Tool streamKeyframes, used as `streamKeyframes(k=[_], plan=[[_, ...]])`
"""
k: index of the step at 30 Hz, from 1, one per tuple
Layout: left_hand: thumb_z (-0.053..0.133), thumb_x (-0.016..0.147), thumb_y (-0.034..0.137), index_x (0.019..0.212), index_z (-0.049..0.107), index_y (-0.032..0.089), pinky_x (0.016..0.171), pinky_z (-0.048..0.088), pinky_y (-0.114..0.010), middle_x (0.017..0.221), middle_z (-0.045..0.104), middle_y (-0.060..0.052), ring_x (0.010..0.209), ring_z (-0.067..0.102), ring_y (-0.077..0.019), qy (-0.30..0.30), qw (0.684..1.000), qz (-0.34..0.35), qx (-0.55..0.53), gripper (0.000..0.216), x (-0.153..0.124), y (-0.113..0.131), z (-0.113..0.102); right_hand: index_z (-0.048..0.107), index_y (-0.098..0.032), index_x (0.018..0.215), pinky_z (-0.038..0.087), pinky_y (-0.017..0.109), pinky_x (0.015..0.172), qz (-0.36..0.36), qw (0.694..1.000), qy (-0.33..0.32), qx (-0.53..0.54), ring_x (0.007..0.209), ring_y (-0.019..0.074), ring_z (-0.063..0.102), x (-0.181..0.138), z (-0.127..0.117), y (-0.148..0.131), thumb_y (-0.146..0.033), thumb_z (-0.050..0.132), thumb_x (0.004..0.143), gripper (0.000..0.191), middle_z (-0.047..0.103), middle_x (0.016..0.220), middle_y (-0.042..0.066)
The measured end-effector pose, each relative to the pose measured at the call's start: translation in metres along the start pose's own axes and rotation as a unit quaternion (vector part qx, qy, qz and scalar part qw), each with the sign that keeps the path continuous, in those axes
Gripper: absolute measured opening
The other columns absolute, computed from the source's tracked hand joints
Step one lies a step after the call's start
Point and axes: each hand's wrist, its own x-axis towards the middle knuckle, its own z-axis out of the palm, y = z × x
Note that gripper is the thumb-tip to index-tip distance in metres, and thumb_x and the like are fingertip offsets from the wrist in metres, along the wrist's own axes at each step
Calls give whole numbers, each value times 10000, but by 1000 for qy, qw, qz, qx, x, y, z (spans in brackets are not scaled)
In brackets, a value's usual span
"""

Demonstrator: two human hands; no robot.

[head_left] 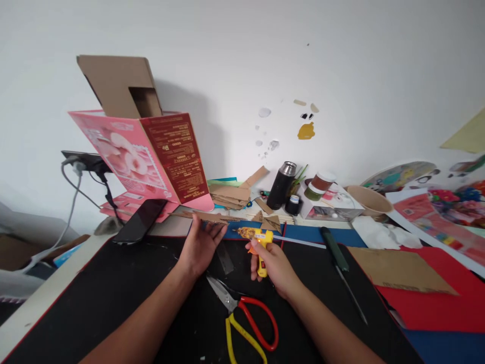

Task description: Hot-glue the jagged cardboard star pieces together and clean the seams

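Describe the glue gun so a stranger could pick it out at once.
Find the black mat, then the right hand above it. That hand grips the glue gun, which points toward the left hand. Unlike the scissors nearer the viewer, with one red and one yellow handle, it has a pistol-shaped yellow body and a pale stick jutting from its back.

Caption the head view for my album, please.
Right fingers grip a yellow glue gun; left fingers hold a cardboard strip beyond the scissors.

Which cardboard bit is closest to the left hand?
The long, thin strip, right at the left hand. The small scraps, stacked pieces and flat sheet lie farther away.
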Motion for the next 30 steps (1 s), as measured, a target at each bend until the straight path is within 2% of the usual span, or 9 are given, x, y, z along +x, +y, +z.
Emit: streamKeyframes(k=[4, 7, 13, 16, 19, 22, 24, 27, 30], plan=[[822, 893, 561, 1047, 731, 226, 1014, 635, -441, 1064, 788, -62, 1081, 773, -274, -4, 1000, -11, -7, 380, 0, 0, 0, 688, -138, 1073, 458, 207, 407, 14, 1000, -3, 7, 431, 151, 653, 0, -3, -3, -818, 731, 811, 730, 661, 557, -35], [803, 909, 566, 1042, 727, 232, 1017, 628, -434, 1076, 788, -69, 1076, 774, -268, -11, 1000, -16, -14, 368, -1, 0, 0, 671, -144, 1094, 481, 216, 415, 36, 999, -14, -13, 458, 167, 691, 1, -7, -3, -778, 681, 891, 666, 700, 593, -4], [806, 901, 582, 1027, 720, 231, 1013, 622, -427, 1009, 786, -63, 1065, 777, -264, -21, 999, -30, -26, 383, -1, 0, -2, 644, -186, 1015, 427, 195, 384, 43, 981, -27, -188, 416, 138, 654, -7, -13, -2, -664, 655, 977, 480, 713, 626, -15], [814, 892, 586, 1012, 715, 234, 1003, 624, -429, 993, 786, -59, 1057, 780, -266, -19, 999, -32, -28, 385, 0, 0, -3, 630, -208, 895, 414, 217, 407, 30, 955, -13, -296, 399, 141, 614, -18, -20, -8, -621, 601, 1023, 434, 664, 564, -31], [816, 890, 585, 1032, 713, 233, 1002, 622, -430, 1053, 795, -73, 1063, 781, -270, -24, 999, -33, -25, 394, 0, 0, -3, 608, -228, 776, 401, 258, 479, -30, 910, 15, -413, 399, 159, 586, -31, -29, -14, -567, 546, 1058, 445, 613, 502, -25], [826, 885, 576, 1047, 708, 234, 1009, 614, -436, 1072, 801, -76, 1063, 783, -273, -28, 999, -34, -24, 396, -1, 0, -2, 649, -236, 730, 373, 289, 570, -112, 858, 50, -498, 564, 208, 663, -43, -37, -15, -506, 570, 1039, 417, 679, 604, 32], [833, 877, 579, 1048, 708, 234, 1017, 609, -439, 1061, 805, -74, 1054, 787, -273, -28, 999, -35, -23, 404, -1, 1, -2, 642, -242, 703, 356, 302, 597, -139, 843, 67, -515, 603, 222, 655, -48, -40, -14, -494, 576, 1027, 415, 682, 629, 36], [830, 871, 597, 1035, 719, 220, 993, 617, -427, 1045, 814, -93, 1029, 794, -275, -31, 998, -49, -15, 425, -2, 3, -2, 632, -247, 720, 361, 298, 598, -166, 870, 81, -456, 587, 206, 612, -48, -40, -13, -513, 571, 1022, 408, 655, 628, 13], [806, 896, 585, 1041, 738, 203, 893, 642, -391, 1010, 822, -106, 977, 804, -276, -46, 996, -73, -1, 414, -3, 6, -1, 594, -249, 740, 353, 270, 505, -123, 941, 90, -303, 466, 165, 522, -37, -35, -14, -620, 566, 1005, 457, 561, 533, -38]])
